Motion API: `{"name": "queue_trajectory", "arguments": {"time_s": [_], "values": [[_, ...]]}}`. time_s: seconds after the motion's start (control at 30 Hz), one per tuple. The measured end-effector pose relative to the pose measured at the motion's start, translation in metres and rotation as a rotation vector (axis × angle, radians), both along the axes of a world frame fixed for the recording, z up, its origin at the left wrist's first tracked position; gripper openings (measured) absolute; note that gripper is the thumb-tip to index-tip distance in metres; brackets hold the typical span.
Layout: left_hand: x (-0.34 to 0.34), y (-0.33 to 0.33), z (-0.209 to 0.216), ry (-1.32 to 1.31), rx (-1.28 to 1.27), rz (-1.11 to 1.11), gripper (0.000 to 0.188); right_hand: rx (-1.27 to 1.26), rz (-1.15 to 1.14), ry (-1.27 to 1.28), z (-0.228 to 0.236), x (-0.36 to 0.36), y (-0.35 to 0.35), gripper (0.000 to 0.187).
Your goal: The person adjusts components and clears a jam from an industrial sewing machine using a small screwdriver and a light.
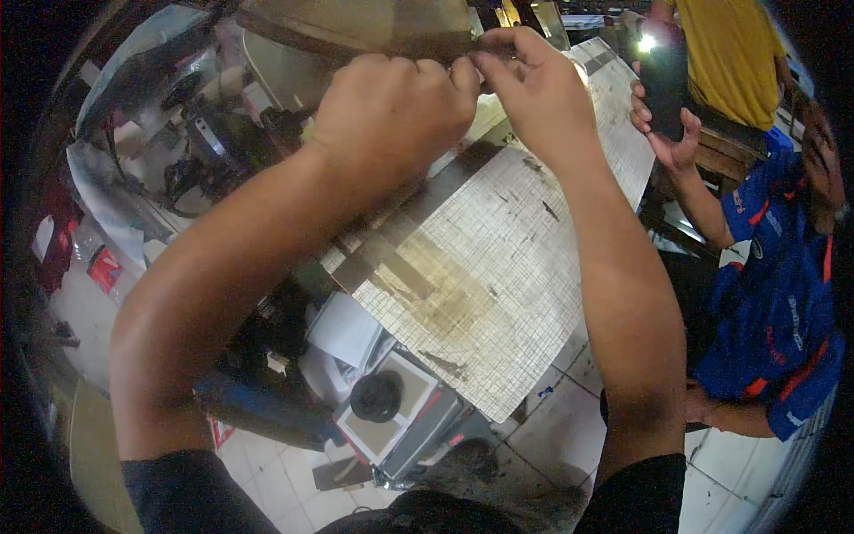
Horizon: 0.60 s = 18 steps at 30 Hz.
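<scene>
Both arms reach up and away to the top of the head view. My left hand is closed in a fist, its knuckles against the dark lower edge of a large brownish, curved-edged piece. My right hand is beside it, thumb and forefinger pinched together close to the left fingers. Whatever lies between the fingers is hidden or too small to name. Below the hands lies a worn, pale board with a fine grid pattern and brown stains.
At the right a person in a blue shirt holds up a phone with its light on. Another person in a yellow shirt stands beyond. Cluttered tools and cables lie left. A box with a black round object is below.
</scene>
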<state>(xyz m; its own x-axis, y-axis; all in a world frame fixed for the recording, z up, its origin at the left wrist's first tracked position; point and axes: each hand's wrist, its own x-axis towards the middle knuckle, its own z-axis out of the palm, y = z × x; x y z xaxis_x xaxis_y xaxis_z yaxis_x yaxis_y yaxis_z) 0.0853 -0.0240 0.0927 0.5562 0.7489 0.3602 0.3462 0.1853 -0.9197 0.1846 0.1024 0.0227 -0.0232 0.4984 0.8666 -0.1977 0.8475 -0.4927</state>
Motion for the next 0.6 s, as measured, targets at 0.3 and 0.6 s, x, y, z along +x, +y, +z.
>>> {"name": "queue_trajectory", "arguments": {"time_s": [0.3, 0.6], "values": [[0.0058, 0.0017, -0.0048, 0.026, 0.045, 0.054, 0.035, 0.253, -0.374, 0.012, -0.0016, -0.0032, 0.0024, 0.019], [0.0038, -0.0036, -0.0007, -0.033, -0.009, -0.016, 0.026, 0.091, -0.225, -0.003, -0.002, -0.0012, -0.0027, 0.022]]}}
